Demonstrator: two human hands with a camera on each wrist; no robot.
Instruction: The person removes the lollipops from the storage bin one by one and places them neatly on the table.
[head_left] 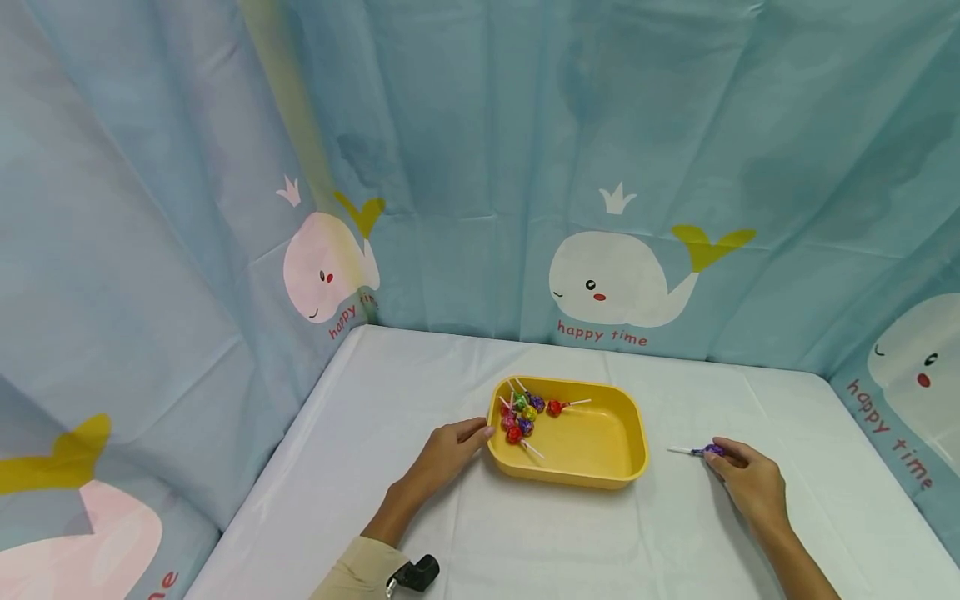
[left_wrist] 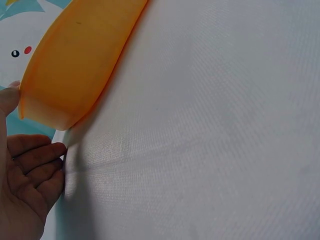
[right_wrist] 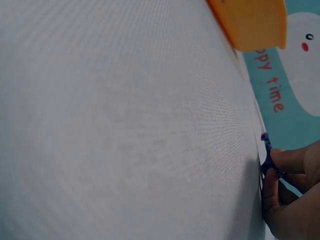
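Observation:
At the left end of the yellow tray (head_left: 566, 476), my left hand (head_left: 447, 451) holds the rim between thumb and forefinger. In the left wrist view the other fingers (left_wrist: 40, 160) are loosely bent below the tray's end (left_wrist: 75, 65). Several lollipops in red, green, yellow and purple wrappers (head_left: 522, 414) lie in the tray, mostly bunched at its left side. To the tray's right, my right hand (head_left: 750, 483) pinches a purple-wrapped lollipop (head_left: 712, 450) close to the table, its white stick pointing left. Dark blue wrapper (right_wrist: 267, 155) shows between the fingertips in the right wrist view.
A white cloth (head_left: 315, 500) covers the table. Blue curtains (head_left: 480, 167) printed with whales stand along the back and both sides. A black device (head_left: 420, 573) sits at my left wrist, beside the beige sleeve (head_left: 360, 571).

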